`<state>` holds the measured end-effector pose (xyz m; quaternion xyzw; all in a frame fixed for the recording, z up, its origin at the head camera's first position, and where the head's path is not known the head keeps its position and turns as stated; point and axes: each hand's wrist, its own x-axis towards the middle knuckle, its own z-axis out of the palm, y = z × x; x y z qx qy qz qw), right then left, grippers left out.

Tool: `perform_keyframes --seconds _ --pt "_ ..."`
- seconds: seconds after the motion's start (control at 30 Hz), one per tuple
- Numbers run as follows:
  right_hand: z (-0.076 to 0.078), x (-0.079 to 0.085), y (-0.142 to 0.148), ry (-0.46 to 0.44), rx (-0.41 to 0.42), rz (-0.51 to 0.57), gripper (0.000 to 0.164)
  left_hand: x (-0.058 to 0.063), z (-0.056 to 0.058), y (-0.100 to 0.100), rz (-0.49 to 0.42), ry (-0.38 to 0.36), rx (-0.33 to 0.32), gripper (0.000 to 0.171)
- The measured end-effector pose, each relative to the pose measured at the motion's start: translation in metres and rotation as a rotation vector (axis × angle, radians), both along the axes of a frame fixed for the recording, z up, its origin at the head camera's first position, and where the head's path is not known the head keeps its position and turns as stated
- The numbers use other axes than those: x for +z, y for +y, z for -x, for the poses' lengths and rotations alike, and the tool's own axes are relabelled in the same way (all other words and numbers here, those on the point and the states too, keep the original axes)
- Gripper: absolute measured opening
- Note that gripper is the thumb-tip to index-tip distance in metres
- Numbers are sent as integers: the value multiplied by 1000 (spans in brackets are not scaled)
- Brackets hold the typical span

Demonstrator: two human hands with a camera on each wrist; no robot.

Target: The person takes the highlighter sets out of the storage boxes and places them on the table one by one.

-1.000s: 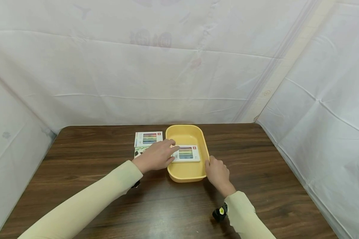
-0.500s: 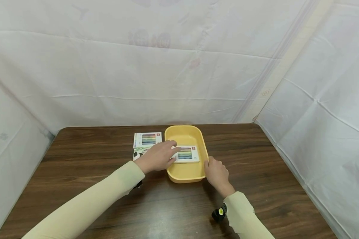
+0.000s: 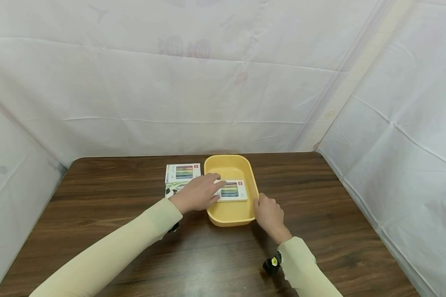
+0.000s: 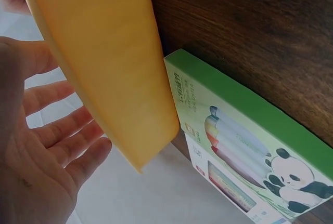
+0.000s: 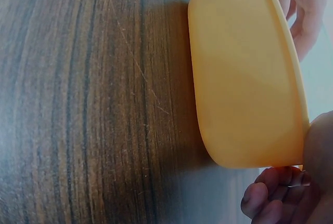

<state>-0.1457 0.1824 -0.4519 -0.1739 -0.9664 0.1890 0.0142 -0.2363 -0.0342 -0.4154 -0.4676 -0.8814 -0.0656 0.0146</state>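
A yellow plastic tray (image 3: pixel 233 214) stands on the table, with a white box of coloured pens (image 3: pixel 236 192) lying flat inside. My left hand (image 3: pixel 198 192) reaches over the tray's left rim, its fingers extended above the box's left end. In the left wrist view those fingers look spread and loosely straight; whether they touch the box is hidden by the tray wall. My right hand (image 3: pixel 269 214) grips the tray's right rim near the front corner. Left of the tray lie a green panda highlighter box (image 4: pixel 244 146) and, behind it, another white pen box (image 3: pixel 183 172).
The dark wooden table (image 3: pixel 107 194) extends to both sides and in front of the tray. White cloth walls (image 3: pixel 208 103) rise behind the table and at both sides. A black wrist camera (image 3: pixel 271 265) hangs below the right sleeve.
The left hand has shifted very slightly to the right over the box. The tray, the boxes and the right hand stay as they were.
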Motion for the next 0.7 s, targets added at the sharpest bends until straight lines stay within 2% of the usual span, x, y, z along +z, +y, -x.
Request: perform_keyframes --seconds 0.17,0.53,0.7 --pt "-1 0 -1 -3 -3 2 30 -1 1 3 4 -17 -2 42" --pt "0 0 -3 -8 -12 11 30 -5 1 9 -11 15 -18 41" --pt "0 0 -4 -12 -11 12 30 -6 1 12 16 -8 -1 44"
